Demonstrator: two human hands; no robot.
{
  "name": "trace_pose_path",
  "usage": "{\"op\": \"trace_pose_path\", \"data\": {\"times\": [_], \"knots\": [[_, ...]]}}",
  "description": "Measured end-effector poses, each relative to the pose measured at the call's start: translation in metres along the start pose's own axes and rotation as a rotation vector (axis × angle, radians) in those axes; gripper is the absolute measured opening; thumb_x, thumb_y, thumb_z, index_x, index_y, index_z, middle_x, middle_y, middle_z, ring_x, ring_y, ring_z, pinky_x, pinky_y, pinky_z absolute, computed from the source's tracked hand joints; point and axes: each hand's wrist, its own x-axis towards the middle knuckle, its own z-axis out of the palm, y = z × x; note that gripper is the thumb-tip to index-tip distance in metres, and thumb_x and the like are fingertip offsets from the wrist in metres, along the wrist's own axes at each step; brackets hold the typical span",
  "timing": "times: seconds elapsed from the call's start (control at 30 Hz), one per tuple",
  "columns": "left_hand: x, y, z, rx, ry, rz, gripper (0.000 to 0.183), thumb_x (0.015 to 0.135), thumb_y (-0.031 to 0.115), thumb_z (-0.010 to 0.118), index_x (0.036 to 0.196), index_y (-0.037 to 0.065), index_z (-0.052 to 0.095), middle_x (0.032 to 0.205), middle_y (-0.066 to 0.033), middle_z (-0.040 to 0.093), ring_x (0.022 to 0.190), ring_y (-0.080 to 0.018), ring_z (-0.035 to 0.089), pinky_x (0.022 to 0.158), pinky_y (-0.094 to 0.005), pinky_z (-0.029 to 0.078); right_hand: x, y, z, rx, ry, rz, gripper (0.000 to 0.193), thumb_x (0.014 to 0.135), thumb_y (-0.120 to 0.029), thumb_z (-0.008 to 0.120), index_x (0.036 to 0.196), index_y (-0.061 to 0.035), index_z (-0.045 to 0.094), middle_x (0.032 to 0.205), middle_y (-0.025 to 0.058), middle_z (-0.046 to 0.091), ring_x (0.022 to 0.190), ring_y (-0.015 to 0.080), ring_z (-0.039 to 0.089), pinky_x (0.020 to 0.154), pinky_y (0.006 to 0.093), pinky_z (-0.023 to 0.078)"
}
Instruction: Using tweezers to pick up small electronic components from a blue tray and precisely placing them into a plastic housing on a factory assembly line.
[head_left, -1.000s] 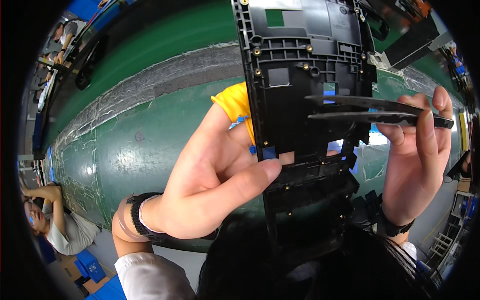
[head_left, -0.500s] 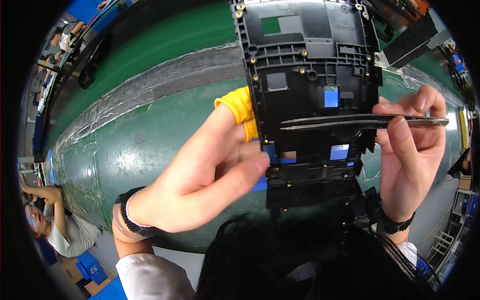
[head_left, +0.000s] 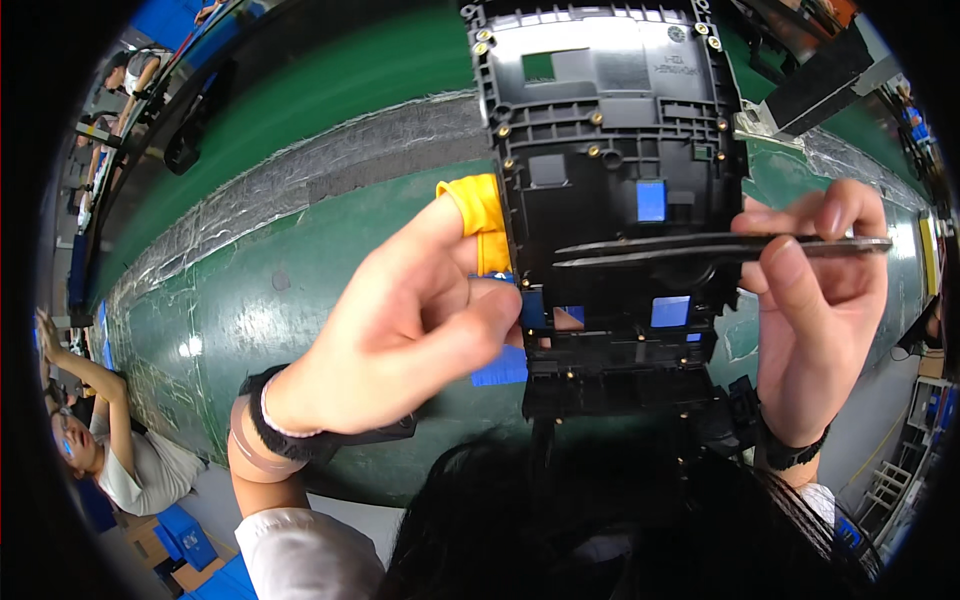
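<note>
Head view — tweezers (head_left: 725, 243) point left, crosswise over black frame (head_left: 600, 210).

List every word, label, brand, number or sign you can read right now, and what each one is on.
None can be quoted reliably:
Black plastic panel: moulded lettering near its upper right, too small and blurred to read surely.
Same panel: a small round mark just above the lettering, detail unclear.
Blue box at lower left: a pale marking, too small to read.
Tweezers: no text visible.
</note>
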Motion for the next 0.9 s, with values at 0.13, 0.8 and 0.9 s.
{"op": "trace_pose_path", "data": {"times": [0.13,0.8,0.9], "knots": [[0.008,-0.011,0.002,-0.457,-0.123,0.013,0.061,0.075,0.012,0.048,0.122,0.006,0.011,0.121,-0.0165,0.025,0.11,-0.032,0.029,0.087,-0.0475,0.027,0.002,-0.002,-0.002,0.225,0.067,0.209,0.02,0.076,-0.006,0.048,0.09,-0.0057,0.035,0.082,0.0081,0.05,0.081,0.0128,0.05,0.065,0.0233,0.042],[-0.004,-0.02,0.0,-0.104,0.203,0.158,0.041,0.063,-0.003,0.062,0.098,-0.004,0.041,0.088,-0.0098,0.052,0.073,-0.0132,0.053,0.063,-0.0244,0.046,-0.024,-0.021,-0.002,-0.24,-0.23,-0.337,0.028,0.069,0.004,0.051,0.08,-0.008,0.028,0.075,0.0141,0.044,0.066,0.0301,0.055,0.059,0.0353,0.052],[-0.002,-0.021,0.002,-0.171,0.204,0.197,0.036,0.063,-0.003,0.062,0.094,-0.006,0.044,0.082,-0.0097,0.054,0.07,-0.0134,0.054,0.062,-0.0238,0.047,-0.026,-0.021,-0.002,-0.208,-0.227,-0.351,0.027,0.069,0.006,0.05,0.08,-0.0082,0.029,0.075,0.0146,0.043,0.065,0.0307,0.055,0.059,0.0346,0.052]]}}
